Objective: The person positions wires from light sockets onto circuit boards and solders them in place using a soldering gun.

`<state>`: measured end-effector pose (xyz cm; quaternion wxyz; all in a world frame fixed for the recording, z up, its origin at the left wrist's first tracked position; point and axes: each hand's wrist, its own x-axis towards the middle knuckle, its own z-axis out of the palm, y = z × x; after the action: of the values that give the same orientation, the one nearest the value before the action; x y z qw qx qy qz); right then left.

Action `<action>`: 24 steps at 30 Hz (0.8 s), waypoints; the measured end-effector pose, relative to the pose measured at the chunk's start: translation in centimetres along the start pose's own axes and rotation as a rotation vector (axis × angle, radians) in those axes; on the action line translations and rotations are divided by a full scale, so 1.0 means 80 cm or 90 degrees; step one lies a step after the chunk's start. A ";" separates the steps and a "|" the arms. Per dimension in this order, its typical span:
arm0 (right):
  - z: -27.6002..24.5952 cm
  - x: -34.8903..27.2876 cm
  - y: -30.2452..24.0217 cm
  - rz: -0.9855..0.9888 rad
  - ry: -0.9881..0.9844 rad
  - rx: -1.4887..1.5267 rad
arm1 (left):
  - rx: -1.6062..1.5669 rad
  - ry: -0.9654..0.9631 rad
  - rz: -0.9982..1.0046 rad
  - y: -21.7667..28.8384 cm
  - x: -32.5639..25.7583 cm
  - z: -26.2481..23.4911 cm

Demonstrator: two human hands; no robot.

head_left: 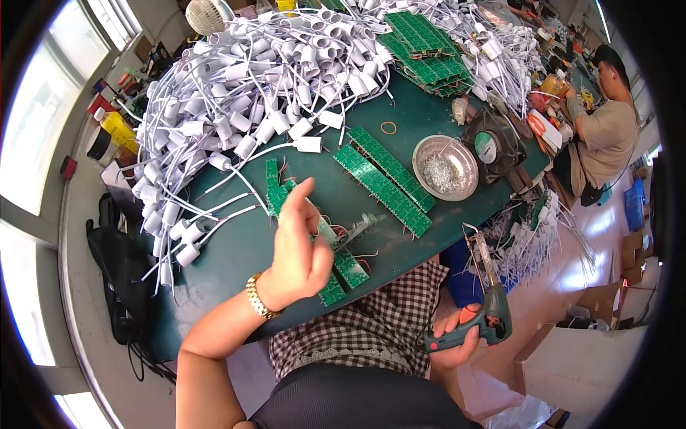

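Observation:
My left hand (299, 250), with a gold watch (259, 296) on the wrist, is over green circuit boards (350, 268) near the table's front edge. Its index finger points up and the others curl. A small translucent, greyish thing (363, 227) sticks out beside the fingers; its kind and the hold on it are partly hidden. My right hand (457, 338) grips a dark green soldering gun (493, 314) by its handle, out past the table's edge, tip pointing up. Two long green circuit board strips (382, 189) lie side by side to the right of my left hand.
White lamp sockets with wires (264, 86) heap across the table's far left. Stacked green boards (425, 53) lie at the back. A metal bowl of small clear parts (457, 191) stands by a black fan (496, 146). At the far right, another person (604, 129) sits working.

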<state>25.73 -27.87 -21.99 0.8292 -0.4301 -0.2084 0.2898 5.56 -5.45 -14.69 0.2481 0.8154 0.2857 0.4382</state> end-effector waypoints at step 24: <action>0.009 0.008 0.007 0.021 -0.003 0.011 | -0.129 -0.254 0.197 0.026 -0.027 0.000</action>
<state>25.61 -26.75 -21.99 0.8275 -0.4254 -0.2010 0.3063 5.13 -8.42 -14.57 0.3098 0.8905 0.0577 0.3280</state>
